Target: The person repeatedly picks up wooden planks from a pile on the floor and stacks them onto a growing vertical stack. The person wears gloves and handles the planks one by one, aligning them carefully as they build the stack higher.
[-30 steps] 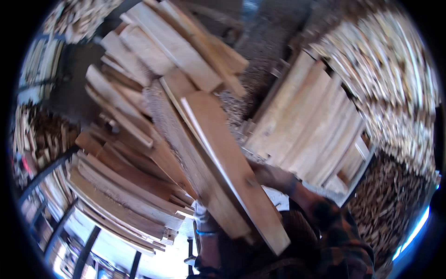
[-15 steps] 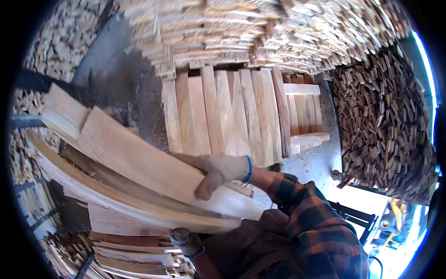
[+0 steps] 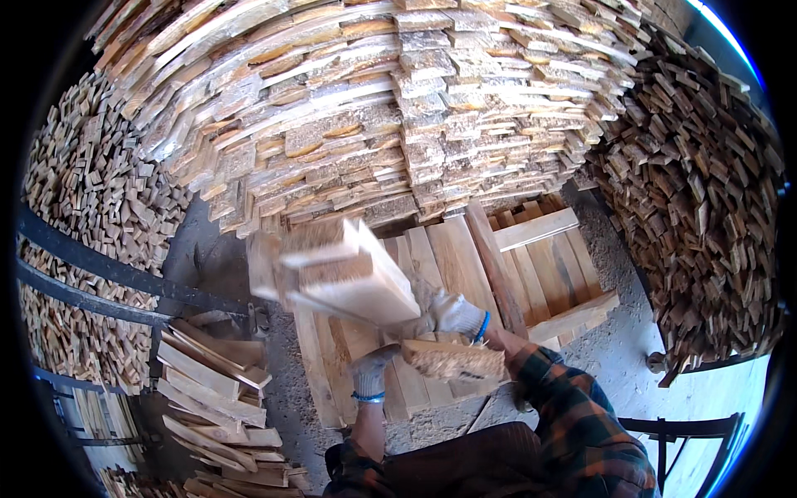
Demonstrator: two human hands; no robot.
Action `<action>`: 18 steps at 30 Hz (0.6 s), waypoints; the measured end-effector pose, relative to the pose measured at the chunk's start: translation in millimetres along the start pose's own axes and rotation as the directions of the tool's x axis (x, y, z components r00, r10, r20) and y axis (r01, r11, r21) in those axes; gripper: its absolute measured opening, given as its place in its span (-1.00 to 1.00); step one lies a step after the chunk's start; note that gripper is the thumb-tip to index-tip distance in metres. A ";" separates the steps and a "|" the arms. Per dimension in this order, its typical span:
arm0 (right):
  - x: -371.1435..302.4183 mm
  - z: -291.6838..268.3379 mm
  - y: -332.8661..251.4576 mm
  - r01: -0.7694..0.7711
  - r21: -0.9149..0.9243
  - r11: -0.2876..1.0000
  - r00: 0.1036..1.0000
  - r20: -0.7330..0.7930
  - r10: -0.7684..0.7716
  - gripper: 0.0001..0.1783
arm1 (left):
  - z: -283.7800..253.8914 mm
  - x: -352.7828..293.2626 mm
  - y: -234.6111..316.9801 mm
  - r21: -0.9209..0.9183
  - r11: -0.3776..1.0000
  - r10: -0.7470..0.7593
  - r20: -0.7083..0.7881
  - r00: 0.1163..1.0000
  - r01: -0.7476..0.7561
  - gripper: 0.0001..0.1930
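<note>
Several pale wooden boards (image 3: 365, 292) are held in a loose bundle in front of me, above a low layer of planks (image 3: 427, 257). My right hand (image 3: 455, 315), in a light work glove with a blue cuff, is closed around the boards from the right side. One board's rough end (image 3: 455, 359) points toward me just below that hand. My left hand (image 3: 371, 372), gloved too, is closed on the bundle's underside near its close end; its fingertips are partly hidden by the wood. The far ends of the boards are slightly blurred.
A tall wall of stacked boards (image 3: 398, 108) rises beyond the plank layer. Darker piled wood (image 3: 697, 207) stands at right, small cut pieces (image 3: 100, 174) at left behind black metal rails (image 3: 100, 261). A pile of loose boards (image 3: 220, 390) lies at lower left, with a dark metal frame (image 3: 681, 427) at lower right.
The boards have swung from the left to the middle, over the plank layer. Both hands have moved with them, and my view has turned left.
</note>
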State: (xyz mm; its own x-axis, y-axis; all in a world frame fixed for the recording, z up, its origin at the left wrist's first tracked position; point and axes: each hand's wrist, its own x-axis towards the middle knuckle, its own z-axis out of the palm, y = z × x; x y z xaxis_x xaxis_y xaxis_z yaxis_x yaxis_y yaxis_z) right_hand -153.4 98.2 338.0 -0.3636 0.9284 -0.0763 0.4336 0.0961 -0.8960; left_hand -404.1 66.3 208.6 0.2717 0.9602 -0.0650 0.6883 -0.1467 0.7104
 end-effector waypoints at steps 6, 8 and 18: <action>-10.5 43.6 52.1 0.127 -0.228 0.965 0.940 -0.282 -0.190 -0.33 | 16.3 25.7 -13.8 -0.058 0.998 0.002 -0.035 0.999 -0.004 -0.74; -16.8 44.1 74.5 0.127 -0.316 0.940 0.902 -0.358 -0.242 -0.39 | 7.4 35.7 34.2 -0.278 0.959 -0.082 -0.068 0.994 0.060 -0.63; -102.5 31.9 90.0 -0.215 -0.046 0.976 0.763 -0.631 0.138 -0.53 | 27.0 -7.4 167.0 -0.821 0.400 -0.315 0.293 0.903 0.406 -0.29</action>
State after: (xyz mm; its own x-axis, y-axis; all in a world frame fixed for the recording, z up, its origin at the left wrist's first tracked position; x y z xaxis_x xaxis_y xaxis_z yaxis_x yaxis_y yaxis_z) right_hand -103.3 0.3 251.2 0.3030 0.9483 0.0944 0.5390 -0.0889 -0.8376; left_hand -273.0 28.3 308.9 0.2252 0.8433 -0.4879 -0.1668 0.5268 0.8335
